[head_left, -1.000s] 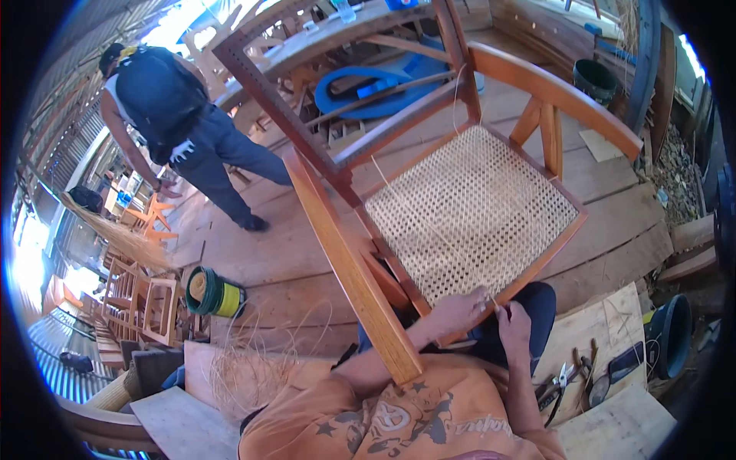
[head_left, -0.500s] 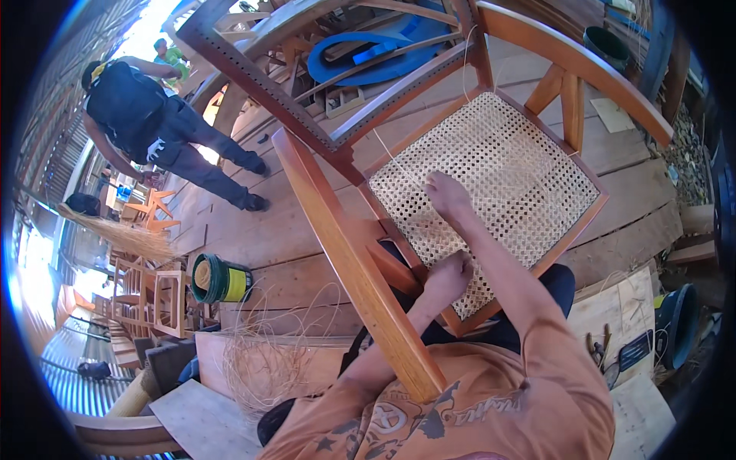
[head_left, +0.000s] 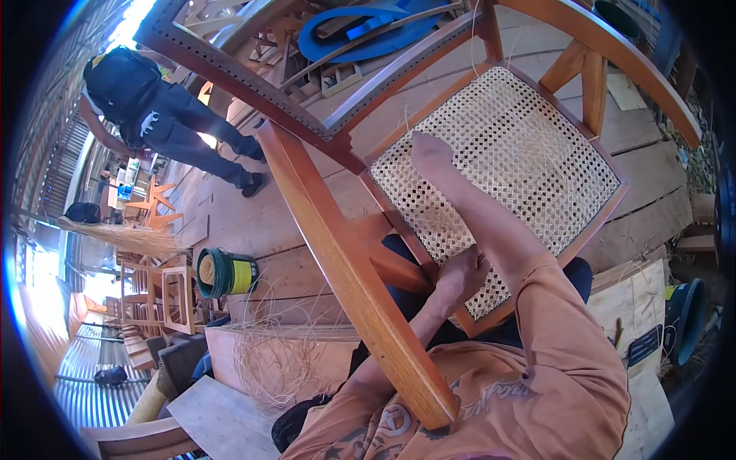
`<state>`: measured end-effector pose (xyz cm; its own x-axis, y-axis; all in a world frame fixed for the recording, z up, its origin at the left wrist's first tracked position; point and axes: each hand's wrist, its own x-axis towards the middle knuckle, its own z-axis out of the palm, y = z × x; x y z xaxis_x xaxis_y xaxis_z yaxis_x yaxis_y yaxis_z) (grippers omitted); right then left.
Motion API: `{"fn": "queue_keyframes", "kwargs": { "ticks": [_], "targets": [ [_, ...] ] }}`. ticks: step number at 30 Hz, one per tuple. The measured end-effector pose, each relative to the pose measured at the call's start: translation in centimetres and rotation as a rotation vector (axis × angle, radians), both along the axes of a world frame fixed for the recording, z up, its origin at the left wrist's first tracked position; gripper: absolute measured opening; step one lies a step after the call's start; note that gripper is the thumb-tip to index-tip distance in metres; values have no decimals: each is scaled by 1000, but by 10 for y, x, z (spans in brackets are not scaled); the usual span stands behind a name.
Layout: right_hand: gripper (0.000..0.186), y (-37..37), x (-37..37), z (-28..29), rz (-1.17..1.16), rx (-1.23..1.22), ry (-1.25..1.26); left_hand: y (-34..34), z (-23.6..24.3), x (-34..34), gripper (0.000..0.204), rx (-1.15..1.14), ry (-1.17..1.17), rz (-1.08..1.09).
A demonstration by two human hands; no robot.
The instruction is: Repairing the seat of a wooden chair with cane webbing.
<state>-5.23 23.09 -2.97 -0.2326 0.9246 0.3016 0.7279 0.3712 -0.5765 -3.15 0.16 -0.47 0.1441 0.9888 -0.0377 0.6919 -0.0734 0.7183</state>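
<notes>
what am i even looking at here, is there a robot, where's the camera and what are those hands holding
There is no robot: these are a person's own bare hands. Every picture comes from a wide camera on that person's head, looking down, so straight edges bend toward the rim. In front is a wooden chair with a woven cane seat. The right hand is over its left side; the left hand is nearer the body. Whether either grips a thin strand is too small to tell. A tangle of pale strands and a green bucket are off left.
</notes>
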Motion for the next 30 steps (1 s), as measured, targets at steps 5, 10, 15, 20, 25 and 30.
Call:
{"fn": "queue_keyframes", "kwargs": {
  "ticks": [5,10,15,20,25,30],
  "targets": [
    [19,-12,-10,-10,59,167,-82,-6,-7,-2,17,3,43,6],
    [25,-20,3,21,95,-121,-178,-6,-2,3,18,-43,-65,10],
    [28,-17,1,29,45,-191,-95,-12,-2,5,16,-51,-74,45],
    [32,-1,26,4,88,-256,184,-14,6,8,16,-94,3,0],
    [28,-68,124,41,178,-602,739,-12,-8,-4,18,-150,-24,-41],
    [19,-221,242,66,16,-635,942,3,-4,-24,31,-341,-181,23]
  ]
}}
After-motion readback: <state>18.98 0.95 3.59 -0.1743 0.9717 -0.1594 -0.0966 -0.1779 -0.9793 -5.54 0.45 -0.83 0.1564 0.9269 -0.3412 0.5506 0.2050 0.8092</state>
